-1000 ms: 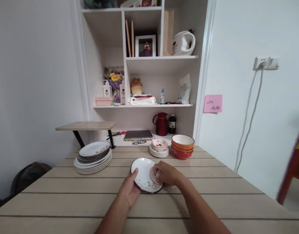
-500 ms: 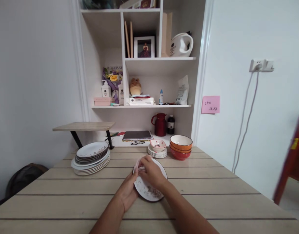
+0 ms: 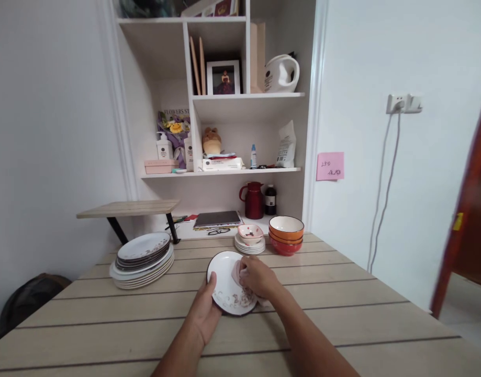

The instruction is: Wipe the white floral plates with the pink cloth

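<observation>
A white plate [image 3: 224, 275] with a dark rim and a brownish floral pattern is held tilted above the table, facing me. My left hand [image 3: 206, 306] grips its lower left edge, thumb on the front and fingers behind. My right hand [image 3: 258, 277] is closed on a pale pink cloth [image 3: 236, 272], pressed against the right side of the plate's face. Part of the cloth hangs below that hand, past the rim. The left fingers behind the plate are hidden.
Stacked plates [image 3: 142, 262] stand at the left, near a small raised shelf [image 3: 128, 208]. Behind the held plate are small dishes [image 3: 250, 243] and, to their right, stacked orange and red bowls [image 3: 286, 238]. A laptop [image 3: 217, 219], glasses [image 3: 219, 231] and a red jug [image 3: 253, 201] lie farther back.
My right hand has moved with the cloth from the plate's upper left edge to its right side. More of the plate's face shows now. The camera view has shifted slightly.
</observation>
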Tool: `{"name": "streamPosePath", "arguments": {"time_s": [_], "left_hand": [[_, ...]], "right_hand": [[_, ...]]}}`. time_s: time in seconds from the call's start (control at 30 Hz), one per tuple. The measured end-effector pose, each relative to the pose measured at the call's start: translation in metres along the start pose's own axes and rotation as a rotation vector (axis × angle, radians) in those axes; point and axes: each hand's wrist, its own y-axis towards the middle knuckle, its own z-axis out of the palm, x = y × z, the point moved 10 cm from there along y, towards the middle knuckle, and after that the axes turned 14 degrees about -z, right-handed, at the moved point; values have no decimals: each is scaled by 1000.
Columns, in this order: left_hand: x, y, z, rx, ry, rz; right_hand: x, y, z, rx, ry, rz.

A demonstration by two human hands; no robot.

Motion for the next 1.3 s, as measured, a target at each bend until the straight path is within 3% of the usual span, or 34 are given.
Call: {"name": "streamPosePath", "arguments": {"time_s": [0.17,0.27,0.47,0.63,0.7,0.77,0.87,0.97,1.13,1.3], "left_hand": [[4,-1,7,49,80,-19],[6,-1,13,104,97,-17],[6,0,13,122,22,-46],[0,5,5,102,-79,-19],[-1,8,-1,46,-71,-6],[0,10,-6,-7,-62,-7],[3,11,-7,-19,-55,-25],[2,8,-5,-8,-35,-27],[6,4,3,37,17,-60],[9,2,15,105,42,-76]], "right_hand": [[6,7,-18,-209,-91,49],[21,12,-19,-257,-80,-22],[72,14,6,-171,45,-380],[84,8,30,89,102,-509],[74,2,33,196,73,-475],[51,-3,30,252,11,-328],[9,-9,12,200,-111,-39],[-11,-6,-7,77,-197,95],[-10,9,-19,-92,-248,152],[25,16,-25,-259,-182,11]]}}
